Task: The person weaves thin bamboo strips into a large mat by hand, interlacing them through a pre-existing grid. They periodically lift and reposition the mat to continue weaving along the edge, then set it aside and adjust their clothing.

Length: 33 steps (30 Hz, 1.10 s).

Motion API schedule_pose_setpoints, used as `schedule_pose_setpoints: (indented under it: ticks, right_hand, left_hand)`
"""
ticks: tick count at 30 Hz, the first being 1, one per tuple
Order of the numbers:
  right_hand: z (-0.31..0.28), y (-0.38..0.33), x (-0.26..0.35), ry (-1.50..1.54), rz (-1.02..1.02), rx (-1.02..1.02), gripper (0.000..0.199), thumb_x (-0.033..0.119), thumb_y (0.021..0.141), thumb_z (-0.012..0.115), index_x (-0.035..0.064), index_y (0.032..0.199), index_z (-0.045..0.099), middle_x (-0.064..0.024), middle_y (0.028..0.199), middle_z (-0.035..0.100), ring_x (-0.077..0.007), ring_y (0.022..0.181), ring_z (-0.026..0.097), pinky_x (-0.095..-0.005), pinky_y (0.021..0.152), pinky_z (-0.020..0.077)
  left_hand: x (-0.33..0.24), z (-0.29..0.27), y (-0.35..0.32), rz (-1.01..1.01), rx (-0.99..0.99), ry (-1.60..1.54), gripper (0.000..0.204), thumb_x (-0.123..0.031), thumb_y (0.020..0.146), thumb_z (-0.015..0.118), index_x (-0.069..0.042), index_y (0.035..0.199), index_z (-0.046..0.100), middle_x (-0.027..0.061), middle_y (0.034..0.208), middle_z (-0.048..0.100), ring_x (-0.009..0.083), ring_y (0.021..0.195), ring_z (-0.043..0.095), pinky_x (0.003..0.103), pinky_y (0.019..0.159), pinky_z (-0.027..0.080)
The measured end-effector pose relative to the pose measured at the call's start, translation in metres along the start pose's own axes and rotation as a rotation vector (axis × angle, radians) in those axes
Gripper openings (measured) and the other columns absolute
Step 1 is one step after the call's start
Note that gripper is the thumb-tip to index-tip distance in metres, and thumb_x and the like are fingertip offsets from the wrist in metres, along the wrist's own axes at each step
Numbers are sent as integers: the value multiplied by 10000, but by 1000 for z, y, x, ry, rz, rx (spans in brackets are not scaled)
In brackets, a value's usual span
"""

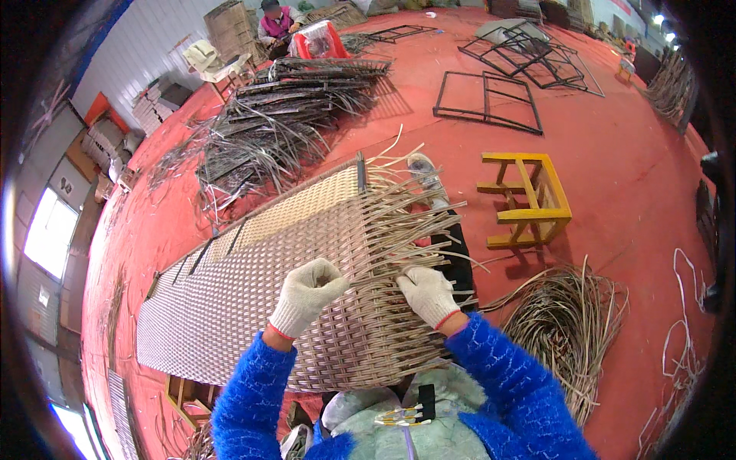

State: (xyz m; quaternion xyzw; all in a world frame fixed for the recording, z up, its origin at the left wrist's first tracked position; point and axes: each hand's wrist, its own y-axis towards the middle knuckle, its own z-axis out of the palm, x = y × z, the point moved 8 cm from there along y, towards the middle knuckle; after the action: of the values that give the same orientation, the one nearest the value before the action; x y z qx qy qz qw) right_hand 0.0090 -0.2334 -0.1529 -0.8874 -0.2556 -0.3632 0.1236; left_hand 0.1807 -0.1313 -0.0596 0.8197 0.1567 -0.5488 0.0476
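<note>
A woven brown and tan wicker panel point(253, 307) lies in front of me, with long loose strands point(414, 222) sticking out along its right edge. My left hand point(309, 295), in a white knit glove, is over the weave with its fingers curled closed; what they hold, if anything, is hidden. At the fringe of loose ends, my right hand point(429, 295), gloved the same way, pinches a wicker strand close to the edge of the weave. A short dark bar point(361, 173) stands at the panel's far corner, and dark strips point(201, 255) cross its far left part.
A yellow wooden stool point(529, 201) lies on its side at the right. Nearer is a coil of wicker strands point(571, 330). Black metal frames point(491, 103) rest on the red floor beyond. Dark woven pieces point(284, 115) are heaped far left, with a seated person point(277, 23) behind.
</note>
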Motion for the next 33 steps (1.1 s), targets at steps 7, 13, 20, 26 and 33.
schedule_pose_setpoints:
  ticks: [7, 13, 20, 26, 33]
  right_hand:
    - [29, 15, -20, -15, 51, 205, 377, 389, 901, 538, 42, 996, 653, -231, 986, 658, -416, 965, 612, -472, 834, 484]
    - [35, 19, -17, 118, -62, 313, 365, 341, 907, 544, 29, 1063, 654, -219, 1011, 667, -390, 951, 620, -434, 836, 485]
    - [65, 32, -58, 594, 194, 301, 373, 315, 889, 652, 36, 1138, 655, -76, 1019, 696, -194, 828, 618, -332, 747, 498]
    - [22, 26, -98, 394, -76, -94, 122, 143, 854, 651, 39, 908, 685, -51, 842, 664, -153, 728, 590, -300, 668, 475]
    - [-50, -2, -144, 683, 246, -337, 101, 127, 879, 632, 39, 890, 681, -21, 772, 668, -152, 687, 599, -268, 652, 481]
  left_hand:
    - [-9, 8, 15, 5, -57, 257, 155, -142, 796, 666, -25, 725, 593, -9, 624, 555, 51, 602, 491, 240, 551, 424]
    - [-15, 22, 23, -8, -48, 479, 208, -238, 780, 650, -45, 723, 598, 82, 611, 585, 169, 576, 569, 322, 587, 472]
    - [-13, 42, 24, 8, -71, 517, 216, -279, 798, 657, -66, 766, 643, 118, 664, 623, 256, 634, 625, 366, 616, 491]
    - [-29, 52, 33, 376, -177, 669, 174, -266, 845, 653, -100, 872, 700, 117, 810, 646, 299, 827, 615, 410, 744, 483]
    - [-21, 80, 43, 440, -64, 949, 138, -235, 798, 688, -141, 895, 716, 93, 919, 617, 309, 967, 567, 437, 816, 428]
